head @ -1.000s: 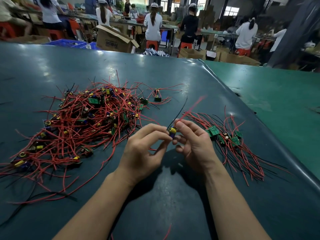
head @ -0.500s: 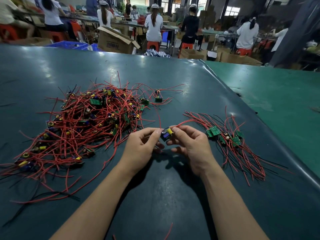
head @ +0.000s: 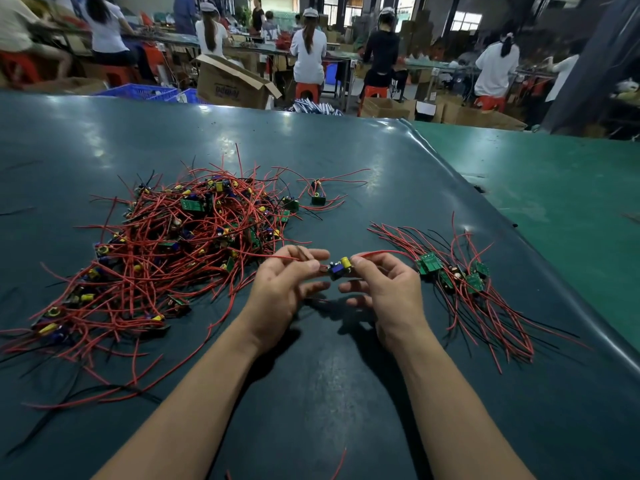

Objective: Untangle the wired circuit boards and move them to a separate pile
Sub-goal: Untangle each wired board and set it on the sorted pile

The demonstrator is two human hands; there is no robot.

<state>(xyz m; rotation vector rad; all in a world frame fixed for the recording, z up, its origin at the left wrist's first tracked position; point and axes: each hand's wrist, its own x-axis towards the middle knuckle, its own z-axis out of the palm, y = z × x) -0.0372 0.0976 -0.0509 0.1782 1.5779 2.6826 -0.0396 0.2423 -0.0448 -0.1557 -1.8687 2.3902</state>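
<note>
Hands, two, bare, raised just above the table [head: 311, 393], facing each other at centre.
Left hand [head: 282, 287]: thumb and forefinger pinch a red wire [head: 282, 258] that runs leftward from the fingertips; remaining fingers loosely curled.
Right hand [head: 384, 289]: thumb and forefinger pinch one small circuit board [head: 339, 270] bearing a yellow cylindrical part and a blue part; a red lead arcs from it to the right over the knuckles.
Circuit board, held: between the two hands, clear of the table, apart from both piles.
Tangled pile [head: 180, 251]: left of the hands, a large heap of boards knotted in red and a few black wires, spreading toward the near left edge.
Stray board [head: 318, 199]: beyond the heap's far right edge, lying alone with its red leads.
Sorted pile [head: 460, 282]: right of the right hand, several green boards lying together, wires trailing toward the near right.
Table: dark green matting; a lighter green surface [head: 554, 188] adjoins on the right.
Background: cardboard box [head: 232, 83], blue crates [head: 145, 91], seated workers at long benches.
</note>
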